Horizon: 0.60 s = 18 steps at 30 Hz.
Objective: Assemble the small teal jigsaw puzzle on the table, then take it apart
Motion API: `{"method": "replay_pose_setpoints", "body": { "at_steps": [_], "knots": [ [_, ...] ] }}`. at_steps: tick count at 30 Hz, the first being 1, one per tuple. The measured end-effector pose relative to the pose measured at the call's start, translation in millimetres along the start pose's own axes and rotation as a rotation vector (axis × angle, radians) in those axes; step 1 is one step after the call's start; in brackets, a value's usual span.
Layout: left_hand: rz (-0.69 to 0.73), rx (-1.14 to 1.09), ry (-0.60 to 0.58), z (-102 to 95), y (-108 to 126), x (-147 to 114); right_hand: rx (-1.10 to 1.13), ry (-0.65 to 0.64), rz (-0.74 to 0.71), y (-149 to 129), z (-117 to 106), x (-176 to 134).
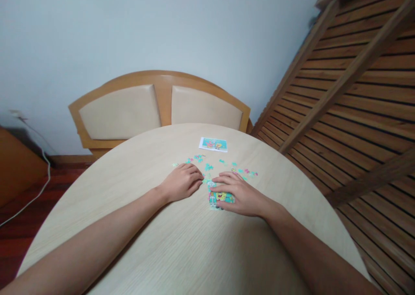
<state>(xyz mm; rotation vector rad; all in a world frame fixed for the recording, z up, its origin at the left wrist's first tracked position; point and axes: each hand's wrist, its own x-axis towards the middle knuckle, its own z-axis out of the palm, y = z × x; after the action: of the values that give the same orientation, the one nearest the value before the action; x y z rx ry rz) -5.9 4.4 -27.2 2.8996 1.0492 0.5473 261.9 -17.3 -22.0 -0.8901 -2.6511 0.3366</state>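
A partly assembled jigsaw puzzle (221, 196) with a yellow cartoon figure on turquoise lies on the round table. My right hand (238, 192) rests over its right side with fingers spread, touching it and covering part of it. To the left, my left hand (182, 182) lies palm down on the tabletop, fingers loosely bent and side by side. Its fingertips are close to small green pieces near the puzzle's upper left corner; nothing shows in its grip. Loose turquoise puzzle pieces (209, 167) lie beyond both hands.
A printed picture card (213, 144) lies farther back on the round wooden table (155, 251). More loose pieces (246, 171) are scattered beyond my right hand. Behind the table stands a padded wooden headboard (165, 100); a slatted wooden frame (350, 96) leans at the right.
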Motion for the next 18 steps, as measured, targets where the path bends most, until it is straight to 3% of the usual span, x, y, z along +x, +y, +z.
{"method": "replay_pose_setpoints", "body": {
  "at_steps": [12,18],
  "knots": [
    [0.098,-0.134,-0.01,-2.0,10.3,-3.3,0.002,0.088,-0.015,13.0,-5.7,-5.1],
    [-0.06,-0.196,0.026,5.9,15.9,-3.5,0.025,0.09,-0.034,14.0,-4.0,-4.2]
  ]
}}
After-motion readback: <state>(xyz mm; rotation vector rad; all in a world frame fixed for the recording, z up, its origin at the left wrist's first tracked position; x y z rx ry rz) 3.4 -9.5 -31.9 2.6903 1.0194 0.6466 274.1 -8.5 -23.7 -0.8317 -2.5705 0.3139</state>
